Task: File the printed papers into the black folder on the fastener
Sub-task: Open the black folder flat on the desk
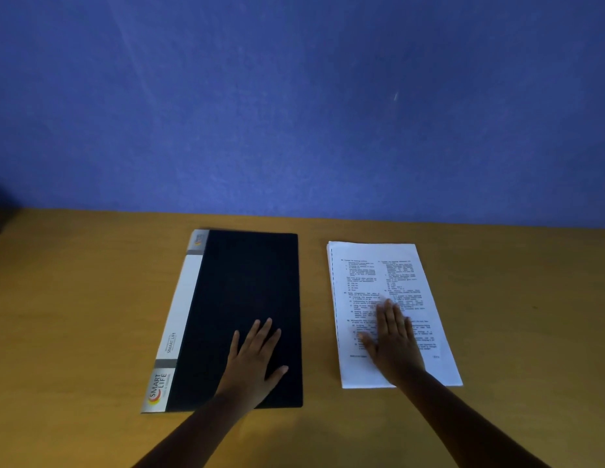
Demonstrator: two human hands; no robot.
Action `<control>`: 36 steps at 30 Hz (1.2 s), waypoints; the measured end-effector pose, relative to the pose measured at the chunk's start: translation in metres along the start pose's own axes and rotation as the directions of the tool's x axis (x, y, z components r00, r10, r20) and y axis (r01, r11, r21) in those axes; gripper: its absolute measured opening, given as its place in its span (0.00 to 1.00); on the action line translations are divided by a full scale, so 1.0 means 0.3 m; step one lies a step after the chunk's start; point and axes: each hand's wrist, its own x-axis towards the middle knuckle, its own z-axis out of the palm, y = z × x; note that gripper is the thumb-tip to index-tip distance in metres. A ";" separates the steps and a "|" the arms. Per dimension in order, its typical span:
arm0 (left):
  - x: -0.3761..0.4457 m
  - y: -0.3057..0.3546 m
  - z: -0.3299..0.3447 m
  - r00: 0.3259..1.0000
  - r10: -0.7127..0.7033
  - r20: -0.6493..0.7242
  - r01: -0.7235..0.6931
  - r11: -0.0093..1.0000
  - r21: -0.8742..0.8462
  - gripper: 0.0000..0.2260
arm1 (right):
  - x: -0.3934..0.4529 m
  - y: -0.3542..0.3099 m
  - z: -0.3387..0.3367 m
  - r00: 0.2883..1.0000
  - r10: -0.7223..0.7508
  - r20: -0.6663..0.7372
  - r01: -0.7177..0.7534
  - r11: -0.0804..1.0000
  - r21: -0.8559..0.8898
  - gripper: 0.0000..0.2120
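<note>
- Left hand (255, 361): flat, fingers spread, on the near end of the closed black folder (247, 298).
- Right hand (394, 342): flat, open, on the printed papers (375, 275).
- Folder spine label (159, 388): "SMART LIFE".
- Bare worktop (74, 315) separates folder and papers and lies beyond both.

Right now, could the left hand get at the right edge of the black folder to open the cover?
Probably yes. The left hand lies flat on the closed black folder, its thumb near that edge. Bare table separates it from the printed papers, so nothing blocks it.
</note>
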 end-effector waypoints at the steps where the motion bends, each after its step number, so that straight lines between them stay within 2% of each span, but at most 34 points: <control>1: -0.014 -0.012 0.001 0.999 0.035 0.024 -0.036 0.999 0.004 0.33 | -0.002 -0.011 -0.006 1.000 0.007 0.007 -0.007 1.000 -0.003 0.56; 3: -0.041 -0.036 0.004 0.992 0.103 0.076 -0.104 0.994 0.013 0.40 | -0.017 -0.045 -0.016 1.000 0.001 0.008 -0.001 1.000 0.011 0.56; 5: -0.067 -0.053 0.004 0.983 0.141 0.114 -0.147 0.988 0.049 0.47 | -0.045 -0.099 -0.016 0.998 -0.061 0.019 0.060 0.997 0.048 0.50; 9: -0.097 -0.058 -0.002 0.986 0.088 0.140 -0.101 0.991 0.084 0.52 | -0.097 -0.242 0.002 0.976 -0.215 0.033 0.211 0.973 0.097 0.39; 11: -0.102 -0.047 -0.017 0.990 0.054 0.127 -0.069 0.991 0.118 0.51 | -0.106 -0.301 0.003 0.967 -0.256 0.018 0.250 0.955 0.159 0.35; 13: -0.113 -0.031 -0.046 0.993 0.100 0.070 -0.111 0.977 0.182 0.49 | -0.108 -0.336 -0.003 0.965 -0.263 -0.008 0.257 0.936 0.240 0.33; 14: -0.123 -0.023 -0.055 0.990 0.102 0.093 -0.119 0.973 0.198 0.46 | -0.107 -0.345 -0.007 0.966 -0.256 -0.019 0.251 0.925 0.286 0.33; 16: -0.135 -0.007 -0.054 0.985 0.166 0.056 -0.175 0.948 0.266 0.36 | -0.099 -0.354 -0.015 0.976 -0.217 -0.035 0.213 0.890 0.404 0.31; 18: -0.147 0.000 -0.056 0.979 0.204 0.000 -0.196 0.943 0.269 0.27 | -0.083 -0.349 -0.028 0.993 -0.119 -0.026 0.114 0.829 0.547 0.29; 21: -0.169 0.026 -0.097 0.980 0.146 -0.139 -0.136 0.988 0.079 0.31 | -0.057 -0.330 -0.051 0.999 0.039 0.021 -0.043 0.762 0.647 0.27; 23: -0.183 0.044 -0.133 0.962 0.098 -0.256 -0.144 0.975 -0.167 0.27 | -0.048 -0.328 -0.061 0.999 0.042 0.010 -0.039 0.780 0.625 0.27; 25: -0.188 0.056 -0.160 0.943 -0.054 -0.329 -0.126 0.855 -0.502 0.18 | -0.045 -0.345 -0.065 1.000 -0.022 -0.019 0.029 0.809 0.587 0.27; 27: -0.193 0.071 -0.183 0.914 -0.169 -0.368 -0.158 0.687 -0.709 0.14 | -0.048 -0.377 -0.058 0.993 -0.108 -0.044 0.114 0.835 0.537 0.27; 28: -0.200 0.078 -0.199 0.895 -0.204 -0.397 -0.195 0.621 -0.759 0.14 | -0.051 -0.394 -0.050 0.987 -0.151 -0.054 0.157 0.845 0.511 0.28; 30: -0.210 0.086 -0.219 0.864 -0.216 -0.456 -0.264 0.576 -0.773 0.16 | -0.057 -0.430 -0.028 0.967 -0.245 -0.068 0.249 0.855 0.455 0.29; 32: -0.212 0.087 -0.240 0.849 -0.208 -0.486 -0.274 0.614 -0.741 0.18 | -0.062 -0.463 0.002 0.938 -0.344 -0.041 0.332 0.862 0.382 0.30; 34: -0.212 0.092 -0.269 0.822 -0.191 -0.536 -0.270 0.699 -0.662 0.17 | -0.069 -0.489 0.040 0.906 -0.424 0.016 0.398 0.863 0.312 0.31; 36: -0.212 0.092 -0.284 0.734 -0.119 -0.669 -0.271 0.852 -0.449 0.16 | -0.076 -0.504 0.076 0.877 -0.476 0.065 0.450 0.862 0.235 0.32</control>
